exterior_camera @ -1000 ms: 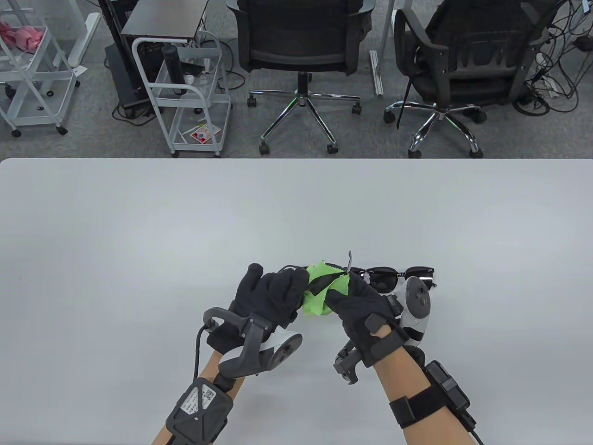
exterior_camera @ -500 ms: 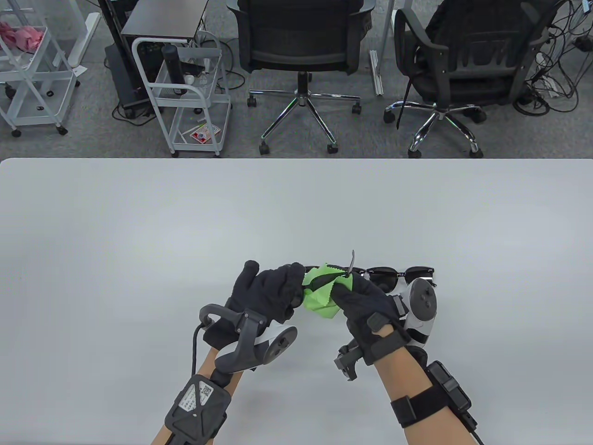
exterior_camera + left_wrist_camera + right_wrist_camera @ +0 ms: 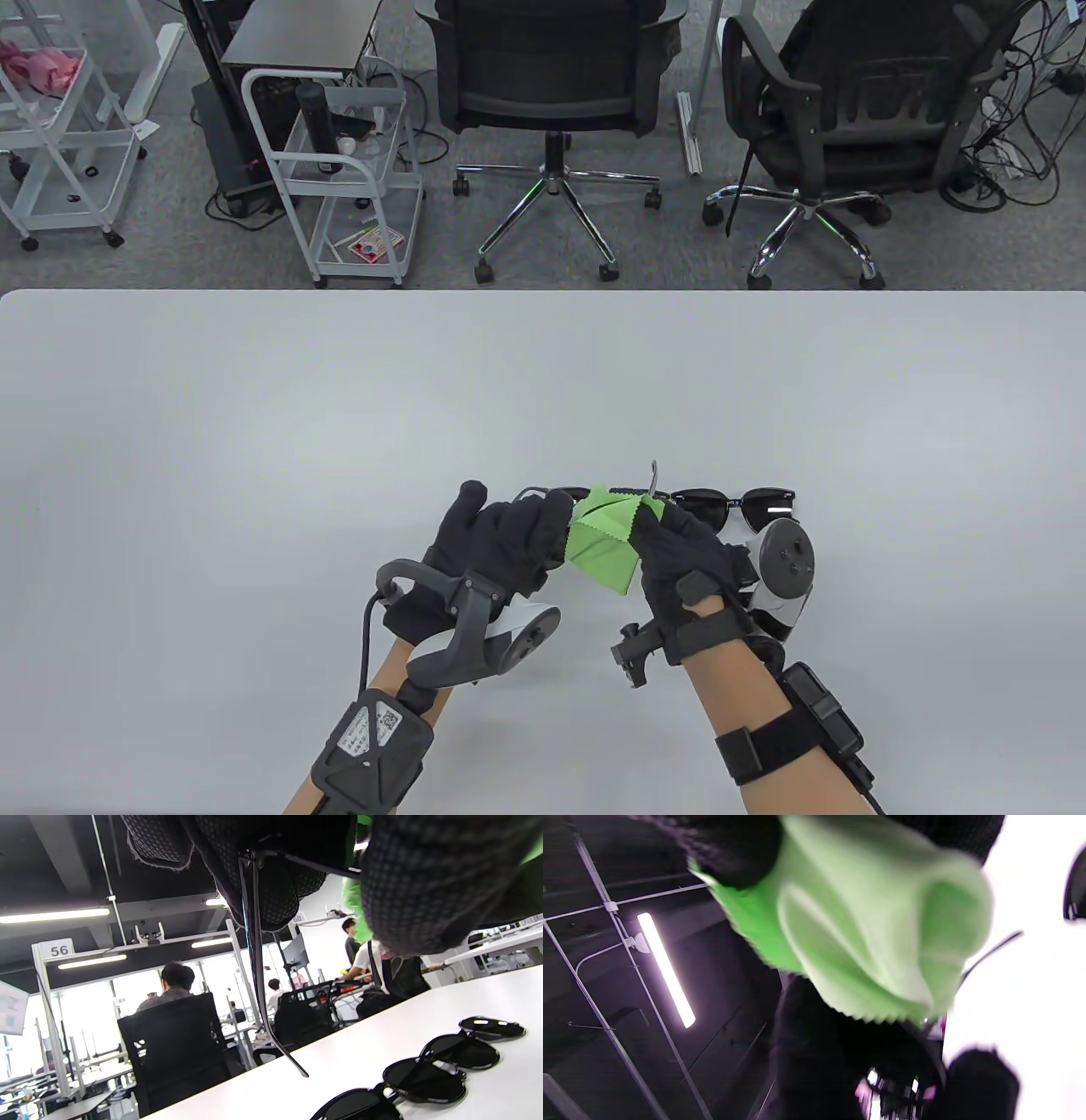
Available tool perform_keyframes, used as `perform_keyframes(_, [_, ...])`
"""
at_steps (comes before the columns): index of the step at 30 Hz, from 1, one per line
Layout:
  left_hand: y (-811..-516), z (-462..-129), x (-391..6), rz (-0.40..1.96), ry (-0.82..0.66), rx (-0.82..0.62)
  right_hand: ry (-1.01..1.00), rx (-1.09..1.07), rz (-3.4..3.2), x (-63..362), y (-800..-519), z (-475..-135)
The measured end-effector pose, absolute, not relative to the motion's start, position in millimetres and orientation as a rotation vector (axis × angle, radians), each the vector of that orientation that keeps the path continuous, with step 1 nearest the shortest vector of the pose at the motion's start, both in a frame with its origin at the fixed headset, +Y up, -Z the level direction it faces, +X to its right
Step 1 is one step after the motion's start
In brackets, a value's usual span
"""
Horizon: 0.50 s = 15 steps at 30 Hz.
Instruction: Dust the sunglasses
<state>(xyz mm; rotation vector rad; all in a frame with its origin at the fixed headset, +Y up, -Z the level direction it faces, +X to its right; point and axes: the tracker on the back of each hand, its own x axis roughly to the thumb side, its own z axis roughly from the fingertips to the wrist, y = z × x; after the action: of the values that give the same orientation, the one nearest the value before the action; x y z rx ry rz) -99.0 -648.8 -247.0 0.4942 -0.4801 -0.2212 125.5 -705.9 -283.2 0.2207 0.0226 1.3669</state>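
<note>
Hands meet above the table [image 3: 254,407]: left hand [image 3: 501,543] curled gripping sunglasses [image 3: 551,493], right hand [image 3: 679,552] pinching the green cloth [image 3: 604,543] against them.

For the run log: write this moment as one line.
left hand: grips held sunglasses | right hand: pinches green cloth over them | second sunglasses: on table
</note>
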Motion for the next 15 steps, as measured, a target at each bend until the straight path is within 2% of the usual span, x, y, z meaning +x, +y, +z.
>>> perform_keyframes(3, [-650.3, -248.5, -102.1, -0.226, -0.475, 0.486, 0.050, 0.251, 1.407, 122.2, -705.5, -285.2])
perform_keyframes(9, [-647.5, -244.6, -93.7, -0.209, -0.501, 0.510, -0.126, 0.135, 1.498, 131.6, -700.4, -280.6])
perform_keyframes(15, [-650.7, -247.1, -96.1, -0.230, -0.492, 0.492, -0.019, 0.185, 1.415, 128.4, -707.1, -282.2])
